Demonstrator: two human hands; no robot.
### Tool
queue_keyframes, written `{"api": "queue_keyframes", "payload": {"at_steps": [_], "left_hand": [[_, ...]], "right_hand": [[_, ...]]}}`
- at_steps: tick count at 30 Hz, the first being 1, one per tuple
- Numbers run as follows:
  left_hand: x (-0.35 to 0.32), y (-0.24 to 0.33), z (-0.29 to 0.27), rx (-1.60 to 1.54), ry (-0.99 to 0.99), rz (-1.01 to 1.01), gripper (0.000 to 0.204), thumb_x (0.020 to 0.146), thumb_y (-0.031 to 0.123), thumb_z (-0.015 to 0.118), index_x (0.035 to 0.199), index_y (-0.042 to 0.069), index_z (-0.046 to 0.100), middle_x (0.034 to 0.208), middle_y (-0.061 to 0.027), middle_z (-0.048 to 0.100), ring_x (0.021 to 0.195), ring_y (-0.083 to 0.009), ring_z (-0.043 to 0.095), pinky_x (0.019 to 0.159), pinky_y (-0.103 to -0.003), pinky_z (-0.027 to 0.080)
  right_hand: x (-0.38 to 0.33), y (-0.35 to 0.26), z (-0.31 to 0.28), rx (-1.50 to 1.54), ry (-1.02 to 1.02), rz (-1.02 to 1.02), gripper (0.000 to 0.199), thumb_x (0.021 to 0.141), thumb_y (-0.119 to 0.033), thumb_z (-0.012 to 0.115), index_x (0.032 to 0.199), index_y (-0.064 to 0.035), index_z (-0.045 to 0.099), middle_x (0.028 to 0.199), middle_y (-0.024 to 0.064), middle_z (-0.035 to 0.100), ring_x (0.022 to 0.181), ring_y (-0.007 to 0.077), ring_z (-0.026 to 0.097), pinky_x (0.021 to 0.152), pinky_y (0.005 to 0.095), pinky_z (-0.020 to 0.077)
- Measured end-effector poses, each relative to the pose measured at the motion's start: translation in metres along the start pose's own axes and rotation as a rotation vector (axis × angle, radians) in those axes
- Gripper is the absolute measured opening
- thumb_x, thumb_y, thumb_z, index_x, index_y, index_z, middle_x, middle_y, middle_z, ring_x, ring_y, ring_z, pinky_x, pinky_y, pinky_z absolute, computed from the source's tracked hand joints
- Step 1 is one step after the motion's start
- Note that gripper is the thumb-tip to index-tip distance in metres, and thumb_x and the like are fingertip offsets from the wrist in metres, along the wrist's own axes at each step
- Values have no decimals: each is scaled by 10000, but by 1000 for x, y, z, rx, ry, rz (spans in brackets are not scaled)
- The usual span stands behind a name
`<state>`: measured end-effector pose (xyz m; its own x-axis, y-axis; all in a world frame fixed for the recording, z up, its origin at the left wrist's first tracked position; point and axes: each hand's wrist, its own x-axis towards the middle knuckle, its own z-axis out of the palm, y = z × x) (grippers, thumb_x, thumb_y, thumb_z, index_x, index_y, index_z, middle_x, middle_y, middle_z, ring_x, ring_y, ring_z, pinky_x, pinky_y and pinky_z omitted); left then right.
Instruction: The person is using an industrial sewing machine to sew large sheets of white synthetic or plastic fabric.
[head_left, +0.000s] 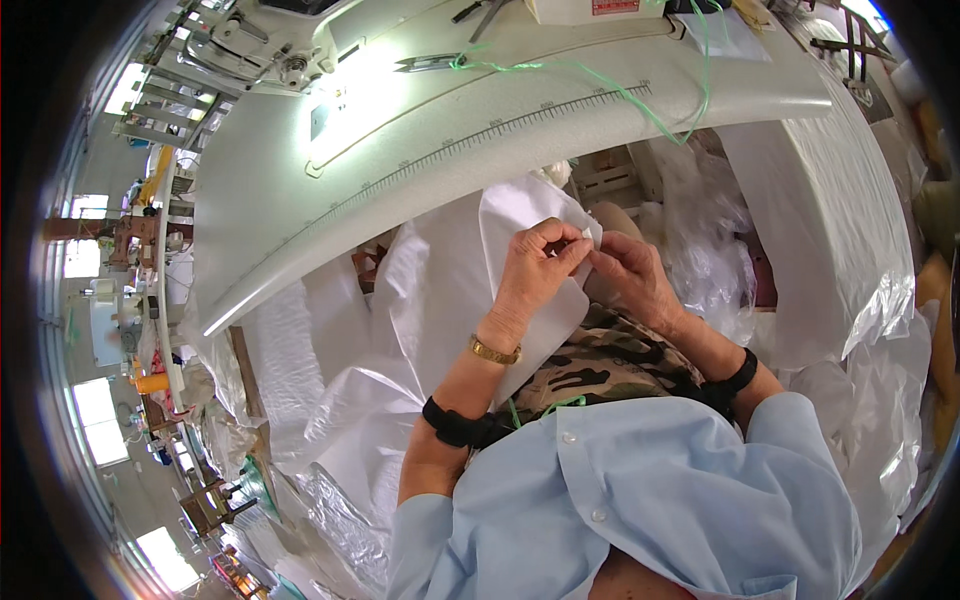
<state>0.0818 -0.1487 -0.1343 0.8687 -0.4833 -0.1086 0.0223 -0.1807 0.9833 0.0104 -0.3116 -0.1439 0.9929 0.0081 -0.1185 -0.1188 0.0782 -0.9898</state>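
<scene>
Both hands work one corner: left hand (535, 262) and right hand (632, 275) have fingers pinched shut on the white sheet (450, 270), holding it up off the lap, below the sewing surface (480, 150).

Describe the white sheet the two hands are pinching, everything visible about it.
The white sheet looks like thin, slightly stiff woven or plastic-like fabric, plain and unprinted. It hangs in front of the person, below the edge of the white sewing table, and drapes down over the camouflage lap. Its upper corner is folded over, with a crease showing. The left hand and the right hand both pinch that corner between fingertips, close together. More white material lies piled beneath and beside it.
</scene>
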Motion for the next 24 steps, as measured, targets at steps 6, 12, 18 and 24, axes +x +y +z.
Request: {"api": "queue_keyframes", "payload": {"at_steps": [6, 12, 18, 24], "left_hand": [[-16, 10, -28, -269, 182, 122, 39, 891, 41, 616, 924, 25, 601, 913, -39, 624, 763, -63, 579, 653, -244, 499], [-99, 39, -143, -653, 824, 125, 66, 885, 65, 589, 948, 68, 570, 881, -35, 618, 763, -110, 590, 763, -284, 521], [-194, 105, -320, -243, 1040, 373, 61, 903, 165, 601, 893, 106, 611, 729, 10, 608, 661, -109, 582, 701, -265, 513], [-253, 213, -399, -66, 1266, 475, 158, 922, 225, 598, 948, 70, 609, 918, -52, 646, 914, -171, 637, 800, -316, 525]], "right_hand": [[16, 24, -8, 129, 127, -39, 184, 961, -131, 549, 1022, 21, 634, 840, -11, 623, 750, 60, 540, 706, 224, 458], [11, 74, -59, 36, 349, 7, 211, 968, -151, 523, 1021, 18, 637, 878, 23, 650, 784, 112, 616, 705, 278, 497], [-2, 111, -138, -560, 537, -19, 246, 950, -219, 511, 966, 11, 596, 823, 175, 653, 758, 291, 649, 704, 386, 495], [-18, 131, -197, -1214, 692, 301, 259, 943, -247, 470, 979, -25, 599, 950, 218, 664, 912, 416, 630, 800, 504, 468]]}}
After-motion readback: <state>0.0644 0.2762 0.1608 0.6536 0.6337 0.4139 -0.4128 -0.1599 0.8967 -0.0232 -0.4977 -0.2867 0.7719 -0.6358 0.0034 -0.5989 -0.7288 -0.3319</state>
